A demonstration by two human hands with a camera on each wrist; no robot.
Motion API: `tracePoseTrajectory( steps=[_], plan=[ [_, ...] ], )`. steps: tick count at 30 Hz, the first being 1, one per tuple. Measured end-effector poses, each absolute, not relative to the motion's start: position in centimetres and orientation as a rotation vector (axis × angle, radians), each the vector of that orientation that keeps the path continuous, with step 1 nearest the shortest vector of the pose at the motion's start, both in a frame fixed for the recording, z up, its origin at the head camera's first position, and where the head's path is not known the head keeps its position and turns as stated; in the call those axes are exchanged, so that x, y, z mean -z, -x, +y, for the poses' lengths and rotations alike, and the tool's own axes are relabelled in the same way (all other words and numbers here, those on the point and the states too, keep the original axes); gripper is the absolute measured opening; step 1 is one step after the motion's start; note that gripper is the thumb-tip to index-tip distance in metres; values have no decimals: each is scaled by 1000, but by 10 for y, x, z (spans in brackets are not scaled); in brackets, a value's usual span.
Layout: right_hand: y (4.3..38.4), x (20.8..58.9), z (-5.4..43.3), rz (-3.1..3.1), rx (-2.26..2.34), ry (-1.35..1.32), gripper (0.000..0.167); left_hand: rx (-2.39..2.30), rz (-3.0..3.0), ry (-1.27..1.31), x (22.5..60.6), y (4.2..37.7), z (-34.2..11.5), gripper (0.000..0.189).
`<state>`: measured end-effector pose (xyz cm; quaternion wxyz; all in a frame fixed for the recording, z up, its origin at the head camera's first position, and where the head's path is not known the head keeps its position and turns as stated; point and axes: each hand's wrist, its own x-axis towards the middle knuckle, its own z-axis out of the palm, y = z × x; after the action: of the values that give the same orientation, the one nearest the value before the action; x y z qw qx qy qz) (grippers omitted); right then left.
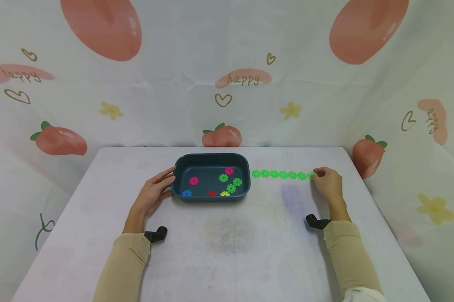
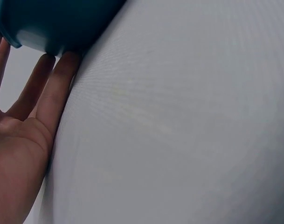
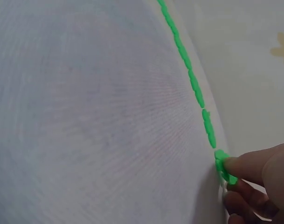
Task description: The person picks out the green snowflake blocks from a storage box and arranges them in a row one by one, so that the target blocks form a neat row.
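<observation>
A dark teal plastic tub (image 1: 211,199) stands at the back of the table, and my left hand (image 1: 154,191) touches its left side with fairly straight fingers. In the left wrist view the fingertips (image 2: 67,58) rest against the tub's wall (image 2: 53,28). To the right of the tub runs a row of green snowflake discs (image 1: 274,174), laid flat side by side. At the row's right end my right hand (image 1: 329,182) pinches one green snowflake disc (image 3: 222,163) between thumb and fingers, close over the table.
Inside the tub lie loose snowflake discs: pink (image 1: 194,180), green (image 1: 237,182), blue (image 1: 187,193), red (image 1: 212,193) and yellow (image 1: 225,193). A printed cloth (image 1: 166,109) hangs behind the white table (image 1: 227,268). Each wrist carries a small black camera (image 1: 157,234).
</observation>
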<state>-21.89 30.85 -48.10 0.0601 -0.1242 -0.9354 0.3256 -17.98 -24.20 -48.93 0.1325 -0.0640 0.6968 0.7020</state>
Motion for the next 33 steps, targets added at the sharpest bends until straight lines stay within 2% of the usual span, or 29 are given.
tracePoseTrajectory(
  steps=[17, 33],
  plan=[
    [221, 479, 308, -2879, -906, 275, 40, -2053, 2004, 205, 492, 180, -241, 64],
    [221, 446, 280, -2966, -709, 58, 57, -2038, 2032, 206, 489, 179, -241, 64]
  ],
)
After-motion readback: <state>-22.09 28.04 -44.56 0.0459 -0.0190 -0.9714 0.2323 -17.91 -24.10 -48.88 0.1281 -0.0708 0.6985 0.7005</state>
